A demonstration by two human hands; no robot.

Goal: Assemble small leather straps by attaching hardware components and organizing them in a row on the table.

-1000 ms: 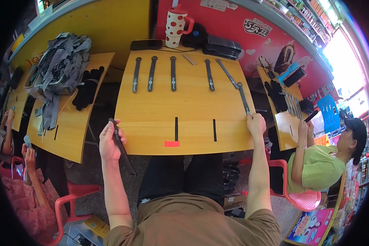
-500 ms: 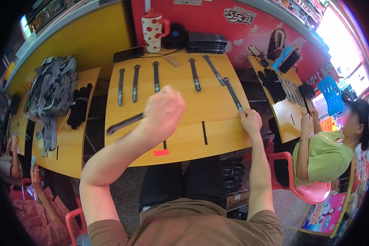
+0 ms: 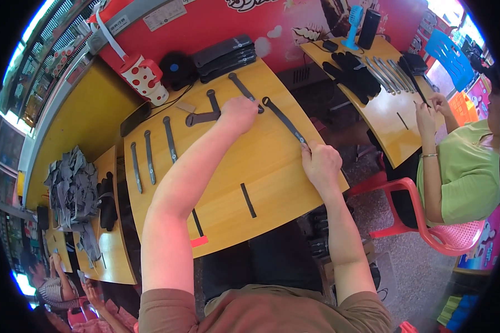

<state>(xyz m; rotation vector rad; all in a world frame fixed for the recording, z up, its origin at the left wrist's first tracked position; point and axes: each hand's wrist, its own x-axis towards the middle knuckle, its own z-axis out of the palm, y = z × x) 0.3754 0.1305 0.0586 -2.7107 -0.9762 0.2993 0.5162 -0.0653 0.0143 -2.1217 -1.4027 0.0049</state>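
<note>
Several dark grey straps, each with a loop at one end, lie spaced across the yellow wooden table. My left hand [image 3: 240, 114] is closed in a fist over the far part of the table, around one dark grey strap [image 3: 201, 118] whose looped end sticks out to the left. That strap crosses another strap [image 3: 211, 97] lying beneath. My right hand [image 3: 323, 165] is closed near the right edge, pinching the near end of a slanting strap [image 3: 283, 119], whose looped end points away. Three more straps, one of them this strap [image 3: 148, 157], lie to the left.
At the back stand a spotted tumbler [image 3: 144, 79], a phone [image 3: 135, 119], a black round object [image 3: 178, 71] and stacked dark packs [image 3: 225, 57]. A co-worker in green [image 3: 455, 183] sits right at another table [image 3: 394, 141]. Left, grey cloth pieces [image 3: 75, 188] are heaped.
My left hand has moved away from me and to the right, carrying its strap over the far straps. My right hand still pinches its strap. The view has turned.
</note>
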